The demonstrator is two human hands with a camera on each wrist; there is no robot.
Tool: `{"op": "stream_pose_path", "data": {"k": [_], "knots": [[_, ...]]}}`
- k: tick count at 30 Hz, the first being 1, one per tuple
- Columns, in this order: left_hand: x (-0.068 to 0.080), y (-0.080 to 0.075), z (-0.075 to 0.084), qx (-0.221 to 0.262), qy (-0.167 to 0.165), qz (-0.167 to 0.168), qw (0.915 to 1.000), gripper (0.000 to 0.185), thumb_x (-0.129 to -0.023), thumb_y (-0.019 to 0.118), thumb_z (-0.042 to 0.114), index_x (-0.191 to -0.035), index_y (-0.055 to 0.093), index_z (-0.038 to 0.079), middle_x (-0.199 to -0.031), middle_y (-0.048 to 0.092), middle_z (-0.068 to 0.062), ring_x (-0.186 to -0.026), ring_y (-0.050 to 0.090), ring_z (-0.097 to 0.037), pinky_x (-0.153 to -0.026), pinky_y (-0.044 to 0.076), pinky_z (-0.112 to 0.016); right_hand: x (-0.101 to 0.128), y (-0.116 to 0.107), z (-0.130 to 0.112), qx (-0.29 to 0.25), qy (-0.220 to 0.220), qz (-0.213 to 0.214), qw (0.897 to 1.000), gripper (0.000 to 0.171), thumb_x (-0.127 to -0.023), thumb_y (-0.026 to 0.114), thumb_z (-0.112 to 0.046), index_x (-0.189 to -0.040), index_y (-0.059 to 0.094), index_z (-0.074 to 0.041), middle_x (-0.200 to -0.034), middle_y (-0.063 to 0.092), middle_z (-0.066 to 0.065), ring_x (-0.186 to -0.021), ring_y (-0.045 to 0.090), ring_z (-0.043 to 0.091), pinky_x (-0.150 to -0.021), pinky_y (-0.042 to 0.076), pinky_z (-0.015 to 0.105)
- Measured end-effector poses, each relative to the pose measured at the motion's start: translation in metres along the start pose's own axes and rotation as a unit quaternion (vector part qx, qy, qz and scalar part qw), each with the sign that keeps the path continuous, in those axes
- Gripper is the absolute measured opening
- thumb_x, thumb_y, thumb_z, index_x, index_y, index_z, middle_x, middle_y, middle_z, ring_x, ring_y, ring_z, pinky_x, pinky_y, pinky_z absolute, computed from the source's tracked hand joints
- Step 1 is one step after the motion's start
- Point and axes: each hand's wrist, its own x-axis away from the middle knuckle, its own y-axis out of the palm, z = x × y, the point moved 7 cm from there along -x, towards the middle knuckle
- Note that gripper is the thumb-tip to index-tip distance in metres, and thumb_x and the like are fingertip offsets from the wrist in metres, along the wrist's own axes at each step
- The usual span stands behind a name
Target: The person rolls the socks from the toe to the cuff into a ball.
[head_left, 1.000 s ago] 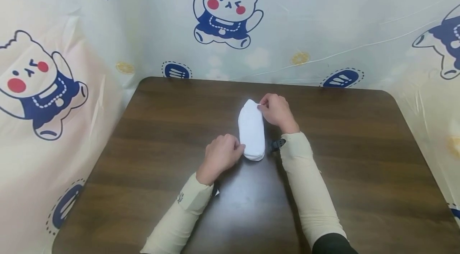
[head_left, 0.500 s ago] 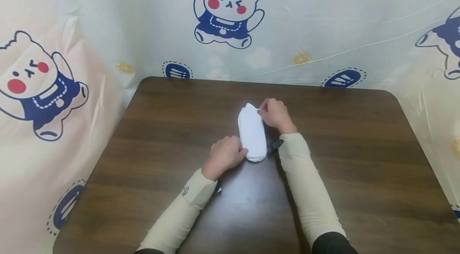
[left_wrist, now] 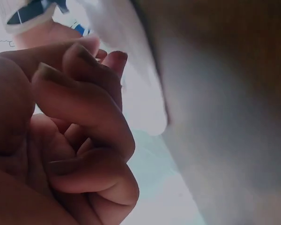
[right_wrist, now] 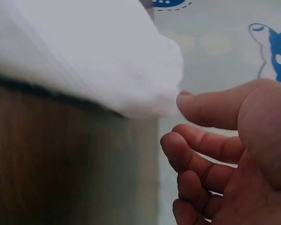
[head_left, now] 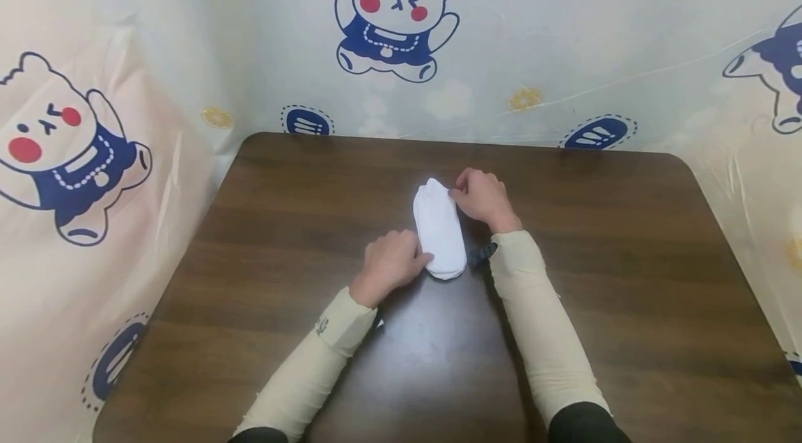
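Observation:
Near the middle of the table lies a white, flat, long piece of layered fabric (head_left: 441,230) with rounded ends. Its exact kind is unclear. At its near left edge, my left hand (head_left: 390,263) has the thumb tip over the border and the other fingers curled beside it. In the left wrist view these curled fingers (left_wrist: 91,103) hide most of the contact. My right hand (head_left: 482,198) is at the far right edge of the fabric. In the right wrist view the thumb tip touches a corner of the white fabric (right_wrist: 107,56), and the other fingers are spread below, apart from it.
The brown wooden table (head_left: 269,241) has rounded far corners. Behind it and along both sides hangs a pale curtain (head_left: 501,25) printed with cartoon bears. A dark wrist device (head_left: 482,253) sits by the right cuff.
From one second to half a second ago, the fabric turned slightly and its far end came nearer. My left hand shifted a little right with it. Since then, both hands have moved only slightly.

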Motion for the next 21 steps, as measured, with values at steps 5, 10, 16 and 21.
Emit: {"op": "stream_pose_path", "data": {"k": [5, 10, 16, 21], "knots": [[-0.006, -0.023, 0.006, -0.005, 0.077, 0.043, 0.9961, 0.022, -0.093, 0.073, 0.033, -0.084, 0.067, 0.014, -0.067, 0.056, 0.003, -0.061, 0.055, -0.016, -0.054, 0.045, -0.034, 0.012, -0.024, -0.016, 0.026, -0.075, 0.014, 0.997, 0.025, -0.096, 0.067, -0.021, -0.115, 0.066, -0.004, -0.093, 0.065, 0.009, -0.087, 0.054, 0.027, -0.075, 0.047, 0.042], [-0.005, -0.028, 0.020, -0.029, 0.230, 0.020, 0.9725, 0.026, -0.091, 0.077, 0.029, -0.111, 0.069, 0.013, -0.087, 0.064, 0.001, -0.071, 0.056, -0.012, -0.063, 0.048, -0.025, 0.035, -0.041, -0.037, 0.058, -0.169, -0.005, 0.984, 0.019, -0.094, 0.072, -0.019, -0.110, 0.069, -0.008, -0.093, 0.065, 0.003, -0.090, 0.051, 0.022, -0.078, 0.046, 0.039], [0.008, -0.022, 0.028, -0.044, 0.382, 0.014, 0.9230, 0.026, -0.088, 0.081, 0.026, -0.109, 0.071, 0.015, -0.099, 0.064, -0.001, -0.072, 0.056, -0.009, -0.064, 0.047, -0.022, 0.079, -0.039, -0.047, 0.125, -0.307, -0.044, 0.942, 0.019, -0.088, 0.078, -0.015, -0.106, 0.075, -0.010, -0.095, 0.069, 0.001, -0.086, 0.051, 0.020, -0.075, 0.043, 0.037], [0.009, -0.008, 0.028, -0.051, 0.427, 0.009, 0.9026, 0.027, -0.085, 0.083, 0.020, -0.109, 0.072, 0.014, -0.098, 0.060, 0.001, -0.071, 0.057, -0.008, -0.061, 0.046, -0.022, 0.102, -0.017, -0.034, 0.169, -0.371, -0.076, 0.910, 0.025, -0.083, 0.084, -0.020, -0.107, 0.079, -0.016, -0.099, 0.071, -0.003, -0.084, 0.048, 0.016, -0.073, 0.040, 0.033]]}}
